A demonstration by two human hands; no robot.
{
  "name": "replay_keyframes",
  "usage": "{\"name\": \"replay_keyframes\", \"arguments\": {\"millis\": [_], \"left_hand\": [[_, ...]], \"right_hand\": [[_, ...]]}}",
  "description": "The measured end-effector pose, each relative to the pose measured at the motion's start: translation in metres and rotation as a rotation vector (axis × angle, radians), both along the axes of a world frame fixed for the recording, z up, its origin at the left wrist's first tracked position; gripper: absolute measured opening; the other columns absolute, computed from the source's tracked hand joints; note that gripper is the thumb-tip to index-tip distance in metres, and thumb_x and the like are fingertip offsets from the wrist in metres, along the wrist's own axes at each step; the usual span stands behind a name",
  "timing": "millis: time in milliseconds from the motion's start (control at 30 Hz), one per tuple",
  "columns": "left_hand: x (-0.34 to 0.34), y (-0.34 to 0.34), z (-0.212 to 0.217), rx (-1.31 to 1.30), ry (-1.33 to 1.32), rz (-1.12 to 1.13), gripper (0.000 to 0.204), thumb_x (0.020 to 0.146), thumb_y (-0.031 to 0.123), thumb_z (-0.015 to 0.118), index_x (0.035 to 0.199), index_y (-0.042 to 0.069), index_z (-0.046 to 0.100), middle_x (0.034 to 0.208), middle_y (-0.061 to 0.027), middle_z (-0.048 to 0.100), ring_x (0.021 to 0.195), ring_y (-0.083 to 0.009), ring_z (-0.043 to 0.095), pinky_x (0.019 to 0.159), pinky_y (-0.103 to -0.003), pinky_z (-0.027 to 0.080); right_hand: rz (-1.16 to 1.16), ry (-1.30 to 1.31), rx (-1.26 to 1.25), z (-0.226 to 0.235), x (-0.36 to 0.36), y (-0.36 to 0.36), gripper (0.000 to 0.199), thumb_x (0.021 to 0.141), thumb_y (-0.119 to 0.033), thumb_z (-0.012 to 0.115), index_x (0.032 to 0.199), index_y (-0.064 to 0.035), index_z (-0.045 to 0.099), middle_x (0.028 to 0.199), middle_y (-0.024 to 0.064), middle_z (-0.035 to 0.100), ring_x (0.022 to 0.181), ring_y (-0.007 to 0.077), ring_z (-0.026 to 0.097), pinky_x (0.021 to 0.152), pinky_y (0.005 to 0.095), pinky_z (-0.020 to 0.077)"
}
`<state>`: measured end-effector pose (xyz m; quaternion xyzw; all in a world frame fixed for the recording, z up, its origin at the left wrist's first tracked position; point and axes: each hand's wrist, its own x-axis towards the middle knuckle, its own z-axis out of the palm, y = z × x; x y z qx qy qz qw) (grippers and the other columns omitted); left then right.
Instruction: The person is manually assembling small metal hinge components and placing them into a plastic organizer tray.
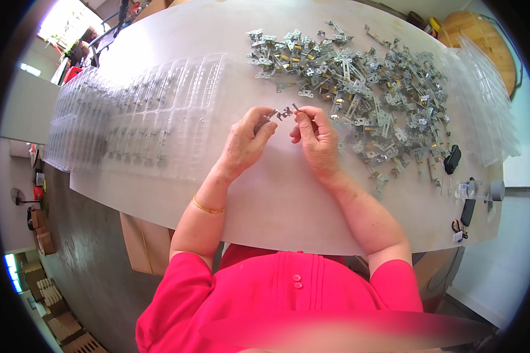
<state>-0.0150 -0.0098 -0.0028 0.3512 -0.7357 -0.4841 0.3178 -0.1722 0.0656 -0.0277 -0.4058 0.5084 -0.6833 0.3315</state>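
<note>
Left hand (245, 136) and right hand (318, 138) pinch opposite ends of a small silver-and-dark metal fitting (285, 112) above the pale, smooth bench (262, 197); light fingertip pressure, middle uncovered, should give best control.

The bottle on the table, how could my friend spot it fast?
Find the big pale table and look to its right end, past the spread-out heap of metal hardware pieces. Near the edge is the bottle, see-through with a round grey cap; that cap sets it apart from the black oblong object close by.
</note>
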Motion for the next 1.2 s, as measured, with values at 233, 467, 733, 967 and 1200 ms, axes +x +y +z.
{"name": "replay_keyframes", "arguments": {"millis": [233, 467, 733, 967, 1200], "left_hand": [[0.0, -0.002, -0.004, -0.117, -0.004, 0.079, 0.025, 0.094, 0.01, 0.066, 0.115, -0.001, 0.058, 0.078, -0.0087, 0.063, 0.069, -0.0145, 0.057, 0.066, -0.03, 0.049], [-0.001, 0.002, 0.003, -0.248, -0.056, 0.085, 0.024, 0.094, 0.007, 0.065, 0.115, 0.0, 0.058, 0.077, -0.0111, 0.062, 0.068, -0.0182, 0.059, 0.065, -0.031, 0.049], [-0.001, 0.0, 0.003, -0.438, -0.145, 0.09, 0.026, 0.091, 0.004, 0.064, 0.115, 0.001, 0.058, 0.095, -0.018, 0.066, 0.083, -0.0348, 0.066, 0.072, -0.041, 0.053], [0.001, -0.003, 0.002, -0.525, -0.175, 0.088, 0.027, 0.09, 0.004, 0.064, 0.116, 0.003, 0.057, 0.097, -0.0179, 0.066, 0.085, -0.0367, 0.066, 0.072, -0.043, 0.053], [-0.001, 0.003, 0.005, -0.642, -0.279, 0.002, 0.028, 0.088, 0.004, 0.066, 0.115, 0.005, 0.058, 0.093, -0.0139, 0.066, 0.079, -0.0331, 0.065, 0.068, -0.041, 0.053]], "right_hand": [[0.032, 0.024, 0.12, 0.008, 0.005, 0.003, 0.01, 0.101, -0.015, 0.06, 0.106, -0.0064, 0.062, 0.077, 0.0006, 0.062, 0.063, 0.0057, 0.058, 0.056, 0.0218, 0.0492], [0.023, 0.07, 0.102, 0.006, 0.005, 0.003, 0.008, 0.1, -0.013, 0.061, 0.104, -0.006, 0.063, 0.072, -0.0004, 0.061, 0.061, 0.0051, 0.056, 0.055, 0.0217, 0.0471], [0.037, 0.133, 0.133, 0.006, 0.003, 0.003, 0.01, 0.1, -0.013, 0.061, 0.106, -0.0056, 0.061, 0.071, 0.0, 0.062, 0.06, 0.0051, 0.056, 0.055, 0.0224, 0.0471], [0.071, 0.085, 0.148, 0.008, 0.002, 0.004, 0.023, 0.1, -0.017, 0.06, 0.118, -0.0036, 0.053, 0.071, 0.0027, 0.063, 0.062, 0.0071, 0.058, 0.058, 0.0237, 0.0482], [0.119, 0.025, 0.158, 0.012, 0.001, 0.004, 0.022, 0.1, -0.016, 0.06, 0.118, -0.0029, 0.055, 0.074, 0.0035, 0.064, 0.064, 0.0076, 0.059, 0.059, 0.024, 0.0486]]}}
